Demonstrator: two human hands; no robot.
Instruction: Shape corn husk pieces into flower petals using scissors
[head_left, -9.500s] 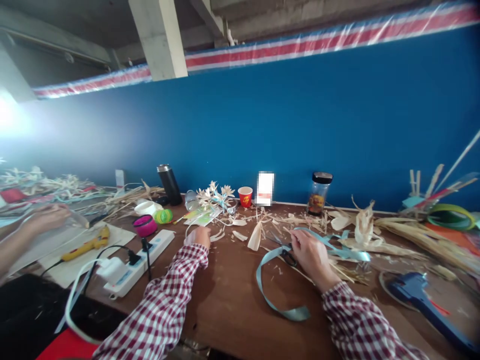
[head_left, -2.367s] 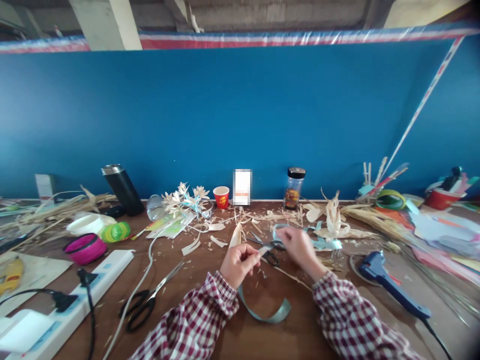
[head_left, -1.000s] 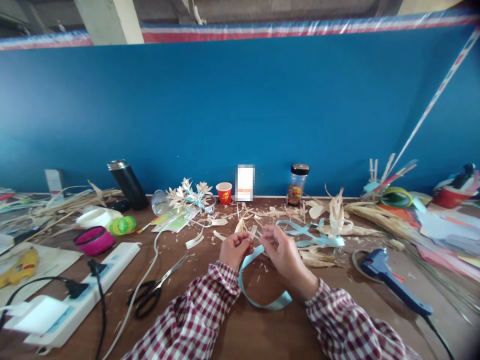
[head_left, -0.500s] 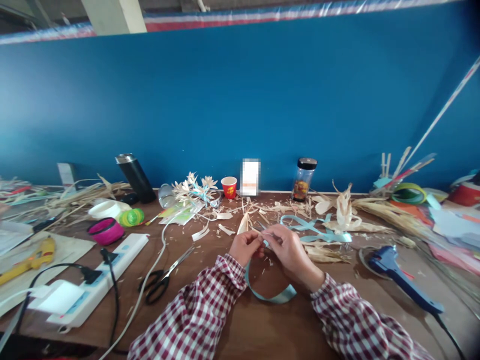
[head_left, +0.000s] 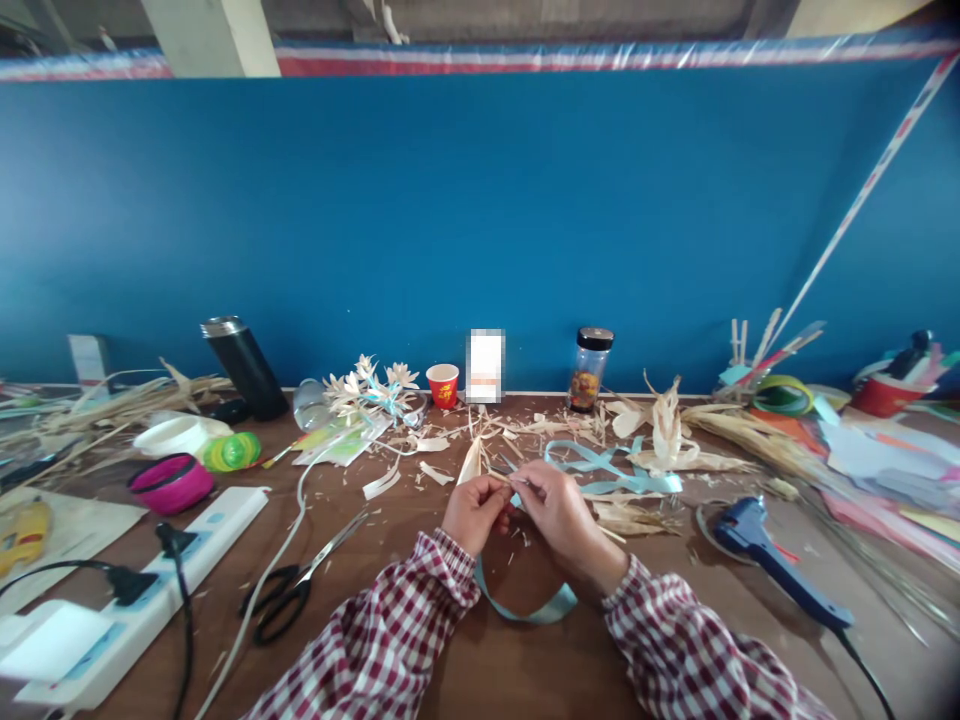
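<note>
My left hand is closed in a pinch on a thin pale stem, close to the middle of the table. Fingertip to fingertip with it, my right hand pinches the light blue ribbon where it meets the stem. The ribbon's loose length curves down below both hands onto the table. Just behind my left fingers stands a pointed piece of dried corn husk; whether it touches them I cannot tell. Fingers hide most of the spot where stem and ribbon meet.
Scissors and a power strip lie left, a blue glue gun right. Behind are husk flowers, a red paper cup, a glass jar, a black flask and husk scraps.
The view has shifted slightly, so the table things sit further left and lower. Both hands stay together at the ribbon, and the thin stem now shows between the fingertips.
</note>
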